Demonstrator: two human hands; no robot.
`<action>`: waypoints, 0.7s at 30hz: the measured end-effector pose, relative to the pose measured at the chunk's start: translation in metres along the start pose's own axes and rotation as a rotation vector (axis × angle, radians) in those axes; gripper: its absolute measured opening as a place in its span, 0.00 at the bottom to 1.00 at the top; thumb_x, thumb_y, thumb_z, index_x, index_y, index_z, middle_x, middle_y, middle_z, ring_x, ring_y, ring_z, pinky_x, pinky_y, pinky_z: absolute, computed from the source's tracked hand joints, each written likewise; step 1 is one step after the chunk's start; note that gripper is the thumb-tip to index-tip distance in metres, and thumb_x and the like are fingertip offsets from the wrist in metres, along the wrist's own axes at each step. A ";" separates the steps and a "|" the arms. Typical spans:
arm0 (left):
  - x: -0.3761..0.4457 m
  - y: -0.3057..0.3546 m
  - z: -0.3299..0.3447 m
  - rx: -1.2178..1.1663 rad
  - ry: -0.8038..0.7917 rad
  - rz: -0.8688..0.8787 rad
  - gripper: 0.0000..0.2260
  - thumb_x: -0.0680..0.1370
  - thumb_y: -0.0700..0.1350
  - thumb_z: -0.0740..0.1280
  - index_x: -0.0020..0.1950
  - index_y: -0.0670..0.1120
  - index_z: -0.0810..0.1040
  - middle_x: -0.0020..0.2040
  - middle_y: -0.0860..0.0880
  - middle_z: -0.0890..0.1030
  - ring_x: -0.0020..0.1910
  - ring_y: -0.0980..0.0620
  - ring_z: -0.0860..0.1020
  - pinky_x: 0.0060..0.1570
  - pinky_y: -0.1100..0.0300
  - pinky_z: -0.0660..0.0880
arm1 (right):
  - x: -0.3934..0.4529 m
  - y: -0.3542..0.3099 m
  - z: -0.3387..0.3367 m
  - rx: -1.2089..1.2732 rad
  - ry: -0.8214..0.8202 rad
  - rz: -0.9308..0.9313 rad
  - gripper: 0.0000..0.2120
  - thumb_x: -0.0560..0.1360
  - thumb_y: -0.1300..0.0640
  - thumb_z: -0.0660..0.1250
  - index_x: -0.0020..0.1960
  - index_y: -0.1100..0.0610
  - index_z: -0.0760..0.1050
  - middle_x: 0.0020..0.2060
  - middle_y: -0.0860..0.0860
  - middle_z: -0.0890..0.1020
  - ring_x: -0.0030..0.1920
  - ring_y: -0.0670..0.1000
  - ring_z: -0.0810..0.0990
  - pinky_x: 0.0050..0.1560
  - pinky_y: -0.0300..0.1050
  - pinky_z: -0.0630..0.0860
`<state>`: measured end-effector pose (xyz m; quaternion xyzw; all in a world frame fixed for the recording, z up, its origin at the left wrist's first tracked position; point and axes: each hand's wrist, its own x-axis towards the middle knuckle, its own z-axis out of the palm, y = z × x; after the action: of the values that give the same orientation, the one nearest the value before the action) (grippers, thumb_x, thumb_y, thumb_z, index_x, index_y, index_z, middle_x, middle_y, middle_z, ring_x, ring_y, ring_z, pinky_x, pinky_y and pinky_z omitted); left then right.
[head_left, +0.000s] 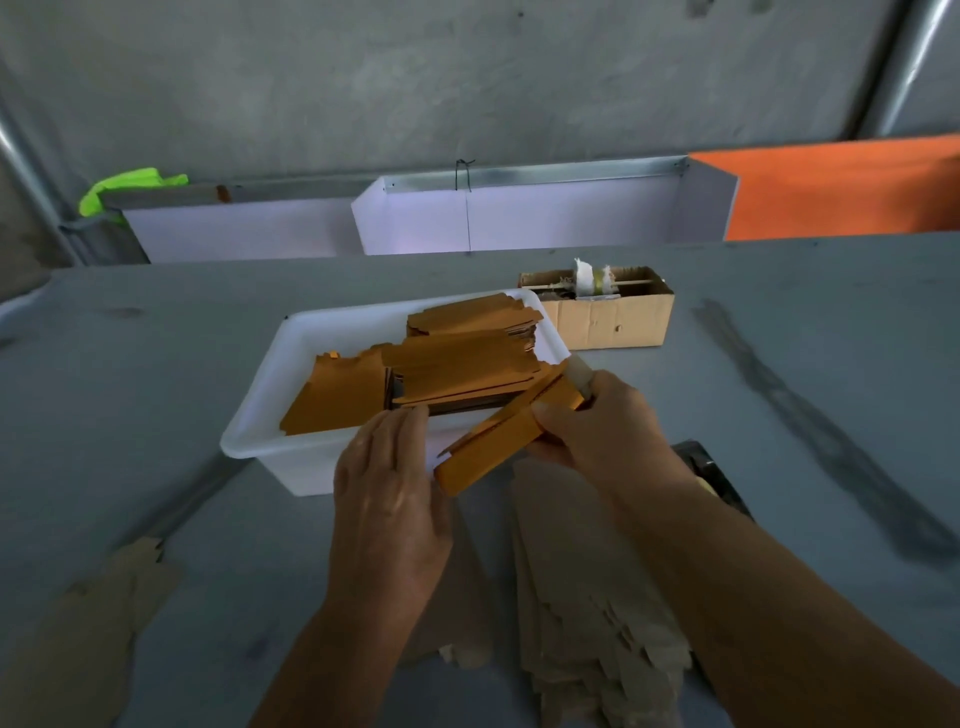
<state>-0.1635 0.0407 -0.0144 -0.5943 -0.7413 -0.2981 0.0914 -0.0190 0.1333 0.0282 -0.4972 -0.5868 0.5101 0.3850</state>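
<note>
Your right hand gripped the orange carton by the near edge of the white tray, left hand slack-fingered; you needed to brace its lower end.

I am counting one white tub, one cardboard box and one dark object. I am gripping one folded orange carton in my right hand. Orange blanks in the tub are lying in three heaps, the sheets overlapping too much to count. I am seeing two brown heaps: left brown pile, front brown pile.
</note>
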 end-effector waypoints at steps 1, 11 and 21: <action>0.000 -0.001 -0.001 -0.021 0.015 -0.011 0.29 0.68 0.32 0.75 0.68 0.35 0.71 0.63 0.35 0.76 0.66 0.34 0.72 0.63 0.37 0.71 | -0.001 0.000 -0.001 0.013 0.004 0.011 0.07 0.74 0.59 0.69 0.48 0.57 0.71 0.45 0.57 0.82 0.43 0.55 0.84 0.46 0.54 0.82; -0.033 -0.037 -0.008 0.208 0.123 -0.103 0.28 0.65 0.27 0.73 0.64 0.30 0.73 0.67 0.30 0.71 0.68 0.26 0.66 0.60 0.26 0.65 | -0.008 0.007 0.006 0.072 0.023 0.030 0.05 0.73 0.61 0.69 0.46 0.56 0.73 0.44 0.57 0.82 0.45 0.56 0.83 0.46 0.55 0.82; -0.072 -0.113 -0.039 0.317 -0.357 -0.792 0.30 0.79 0.59 0.59 0.76 0.48 0.56 0.77 0.39 0.53 0.75 0.34 0.49 0.70 0.33 0.52 | -0.017 0.016 0.013 0.008 0.046 0.050 0.03 0.75 0.59 0.67 0.46 0.56 0.73 0.44 0.57 0.82 0.46 0.56 0.82 0.49 0.56 0.81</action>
<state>-0.2579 -0.0532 -0.0560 -0.2863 -0.9518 -0.0859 -0.0690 -0.0247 0.1135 0.0111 -0.5219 -0.5632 0.5102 0.3876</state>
